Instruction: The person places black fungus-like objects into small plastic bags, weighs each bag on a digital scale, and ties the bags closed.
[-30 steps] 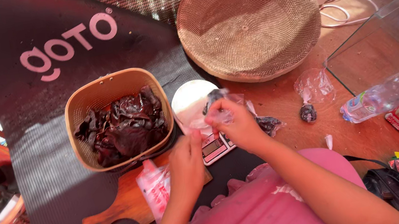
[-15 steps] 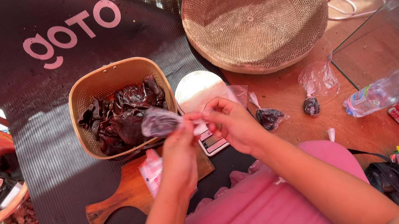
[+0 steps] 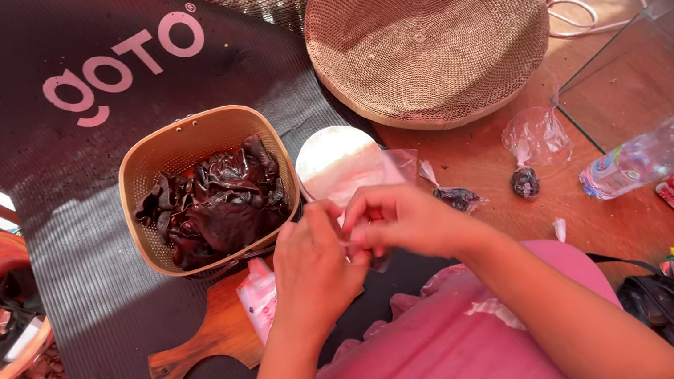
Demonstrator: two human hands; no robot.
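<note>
Head view: the left hand (image 3: 309, 266) and right hand (image 3: 400, 220) meet just in front of the basket (image 3: 169, 153) of dark pieces, fingers pinched narrow on a small clear bag (image 3: 377, 257) between them. A tied bag (image 3: 457, 196) lies on the desk (image 3: 611, 96) right of the basket; a woven tray (image 3: 423, 22) sits behind.

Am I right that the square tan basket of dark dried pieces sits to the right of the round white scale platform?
Not quite: in the head view the square tan basket of dark dried pieces sits to the left of the round white scale platform.
</note>
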